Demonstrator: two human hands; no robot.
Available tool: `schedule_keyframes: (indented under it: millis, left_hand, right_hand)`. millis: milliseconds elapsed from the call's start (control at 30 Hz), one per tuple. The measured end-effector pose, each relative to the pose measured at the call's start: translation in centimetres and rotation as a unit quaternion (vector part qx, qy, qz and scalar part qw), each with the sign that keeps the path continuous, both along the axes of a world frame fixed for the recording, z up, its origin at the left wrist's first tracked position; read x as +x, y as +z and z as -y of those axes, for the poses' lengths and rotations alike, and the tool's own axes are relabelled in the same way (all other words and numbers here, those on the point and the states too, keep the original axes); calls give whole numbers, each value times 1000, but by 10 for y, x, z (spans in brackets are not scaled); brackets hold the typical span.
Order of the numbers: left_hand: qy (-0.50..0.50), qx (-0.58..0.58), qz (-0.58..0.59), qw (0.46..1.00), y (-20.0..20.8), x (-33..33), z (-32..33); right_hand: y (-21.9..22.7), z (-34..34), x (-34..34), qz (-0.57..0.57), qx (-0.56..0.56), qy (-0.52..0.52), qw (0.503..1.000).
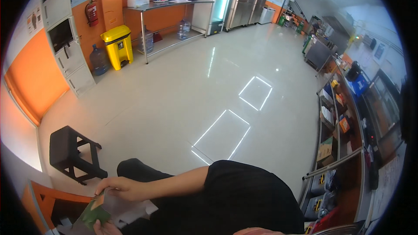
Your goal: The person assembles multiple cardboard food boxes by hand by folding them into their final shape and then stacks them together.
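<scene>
At the lower left, my right hand [121, 188] reaches across with its fingers bent over the upper edge of a green and orange packet [99, 214]. I cannot make out exactly what kind of packet it is. My left hand [106, 228], cut off by the lower edge, pinches its lower side with the thumb on the green face. Pale, crumpled-looking material [124, 211] lies beside the packet under my right wrist. A black sleeve covers my right upper arm.
A black plastic stool [69, 150] stands just beyond my hands, with an orange open-fronted piece [37, 206] at the near left. A yellow bin [118, 48] and a steel table [174, 4] stand farther off. Loaded shelves [335, 117] line the right side.
</scene>
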State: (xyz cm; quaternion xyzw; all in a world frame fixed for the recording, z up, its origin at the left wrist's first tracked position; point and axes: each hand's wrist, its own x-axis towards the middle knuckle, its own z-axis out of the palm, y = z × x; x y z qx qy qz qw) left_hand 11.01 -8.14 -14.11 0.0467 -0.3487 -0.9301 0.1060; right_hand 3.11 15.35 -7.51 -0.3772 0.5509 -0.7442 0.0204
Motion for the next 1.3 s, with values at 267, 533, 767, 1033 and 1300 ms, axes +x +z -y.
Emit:
schedule_keyframes:
  millis: [267, 533, 767, 1033, 1300]
  left_hand:
    - [-174, -79, -185, 964, 13, -27, -3]
    - [-82, 43, 29, 995, 27, -19, -5]
    - [-31, -82, -2, 996, 38, -27, -33]
    - [-2, -157, -24, 987, 47, -22, -48]
    - [15, -199, -36, 979, 51, -19, -54]
  right_hand:
    - [4, -13, -17, -173, -48, 12, 984]
    - [18, -17, -15, -203, -51, 50, 977]
    - [10, -8, -20, -264, 12, 86, 961]
    - [32, -9, -15, -447, 30, -27, 894]
    - [27, -12, -15, -158, -77, 148, 973]
